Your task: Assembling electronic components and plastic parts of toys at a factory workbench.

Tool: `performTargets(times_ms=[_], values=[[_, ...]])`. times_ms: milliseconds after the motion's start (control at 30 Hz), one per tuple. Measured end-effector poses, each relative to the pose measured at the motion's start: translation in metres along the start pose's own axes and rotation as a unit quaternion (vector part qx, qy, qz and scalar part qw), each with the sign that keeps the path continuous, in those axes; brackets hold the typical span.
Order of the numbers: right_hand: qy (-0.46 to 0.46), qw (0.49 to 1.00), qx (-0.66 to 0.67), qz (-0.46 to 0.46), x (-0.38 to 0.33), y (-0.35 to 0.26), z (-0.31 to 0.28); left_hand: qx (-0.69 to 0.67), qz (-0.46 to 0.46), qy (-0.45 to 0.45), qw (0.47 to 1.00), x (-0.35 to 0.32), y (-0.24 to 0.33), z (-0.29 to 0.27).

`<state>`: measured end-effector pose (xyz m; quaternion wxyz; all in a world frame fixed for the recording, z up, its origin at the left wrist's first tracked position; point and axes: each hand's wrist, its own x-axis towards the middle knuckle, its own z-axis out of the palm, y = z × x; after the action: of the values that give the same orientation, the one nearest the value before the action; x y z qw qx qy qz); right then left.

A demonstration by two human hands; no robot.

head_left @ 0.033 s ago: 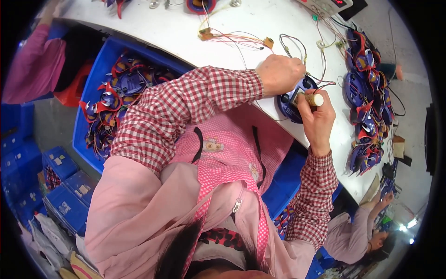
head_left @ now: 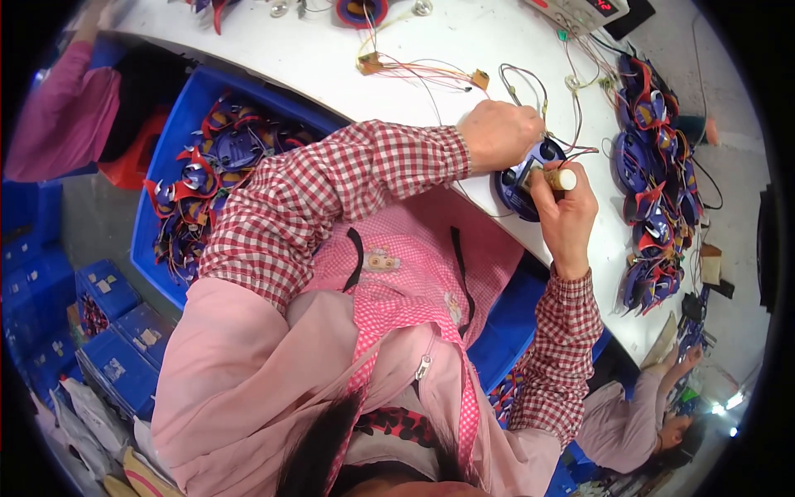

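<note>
A dark blue, rounded plastic toy part (head_left: 511,192) with round dark openings lies at the near edge of the white table, under both my hands. My left hand (head_left: 499,134) is closed at its upper edge, fingertips turned down; what they pinch is hidden. My right hand (head_left: 570,207) is closed round a short cylinder with a pale cream round end (head_left: 566,179), held over the part. The cylinder's lower end is hidden, so I cannot tell its kind. Thin dark wires (head_left: 563,142) run by the part and my left fingers.
A blue bin (head_left: 157,269) full of blue and red toy parts stands left. More such parts (head_left: 650,182) line the table's right side. Small boards with wires (head_left: 370,63) lie ahead, beyond them a device with red digits (head_left: 580,10). Other people (head_left: 62,124) sit left and lower right.
</note>
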<state>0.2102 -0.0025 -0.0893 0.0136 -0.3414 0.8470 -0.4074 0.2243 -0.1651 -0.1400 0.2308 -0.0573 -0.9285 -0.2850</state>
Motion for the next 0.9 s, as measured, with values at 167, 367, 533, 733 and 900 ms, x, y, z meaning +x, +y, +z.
performTargets(times_ms=[167,367,533,733,900], values=[[0.007,1.0,-0.009,-0.017,-0.001,0.003,0.001,0.007,0.032,0.044,0.998,-0.003,-0.009,-0.026],[0.019,1.0,0.018,-0.017,-0.013,-0.002,0.0,0.119,-0.008,0.208,0.971,-0.027,-0.084,-0.096],[0.125,0.99,0.024,-0.056,-0.056,-0.029,0.001,0.034,-0.153,0.166,0.974,-0.077,-0.095,-0.144],[-0.026,0.991,0.095,-0.094,-0.016,-0.066,0.055,0.084,-0.058,0.111,0.989,-0.092,-0.103,-0.129],[0.027,0.992,0.107,-0.064,0.037,-0.072,0.083,0.098,-0.085,0.119,0.984,-0.09,-0.111,-0.119]])
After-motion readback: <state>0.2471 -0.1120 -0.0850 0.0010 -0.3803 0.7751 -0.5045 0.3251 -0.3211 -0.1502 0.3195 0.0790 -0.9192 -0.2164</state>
